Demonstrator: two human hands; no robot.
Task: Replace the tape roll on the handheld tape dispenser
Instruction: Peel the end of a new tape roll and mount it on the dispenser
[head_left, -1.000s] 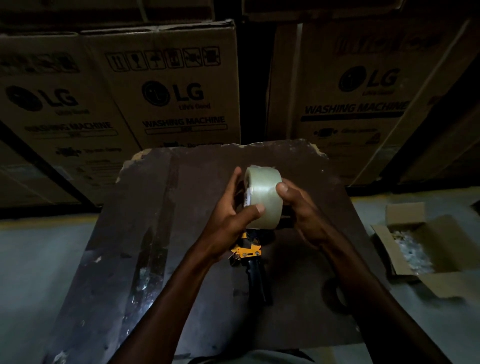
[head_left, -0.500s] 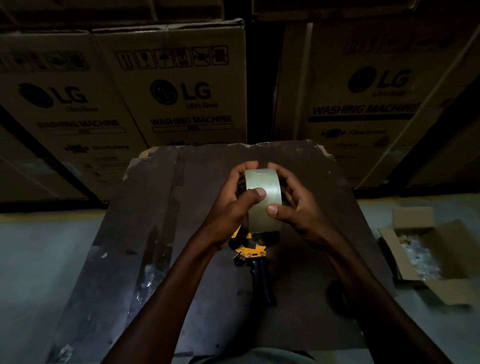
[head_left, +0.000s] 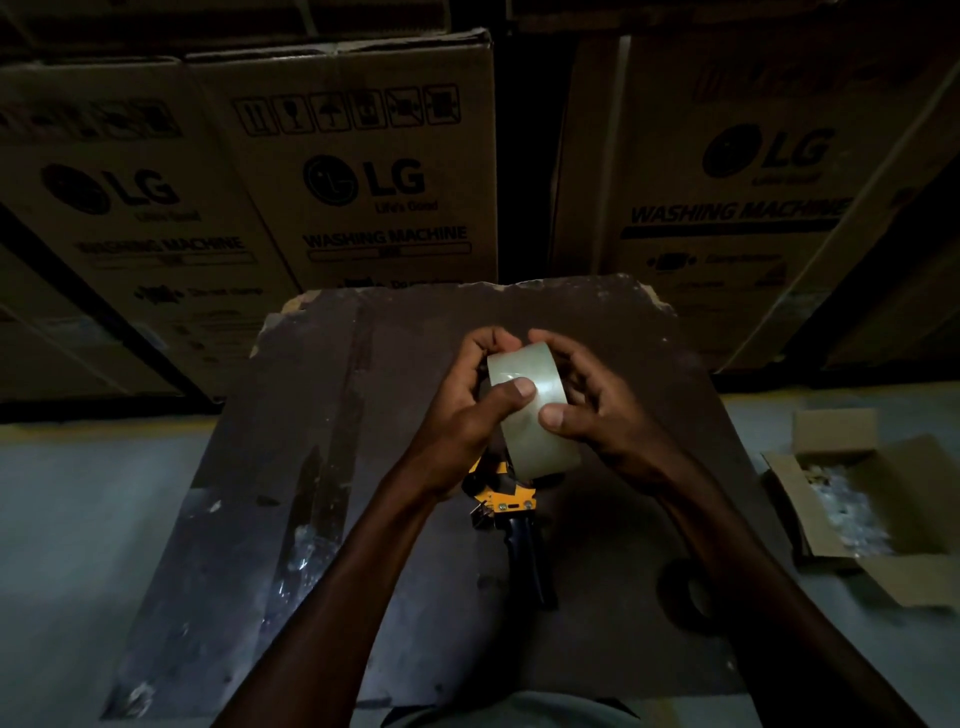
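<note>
A clear tape roll is held on edge above the dark table, gripped from both sides. My left hand wraps its left side with the thumb pressed on the outer face. My right hand holds the right side, thumb on the face too. Below the roll lies the handheld tape dispenser, yellow at the head with a black handle pointing toward me; its upper part is hidden behind the roll and my hands.
A dark ring, maybe an old tape core, lies on the table beside my right forearm. An open cardboard box sits on the floor at right. Large washing machine cartons stand behind the table.
The roll has turned in my hands so its broad outer face points at me. Both thumbs have shifted on it, and my fingertips have closed over its top. The dispenser has not moved.
</note>
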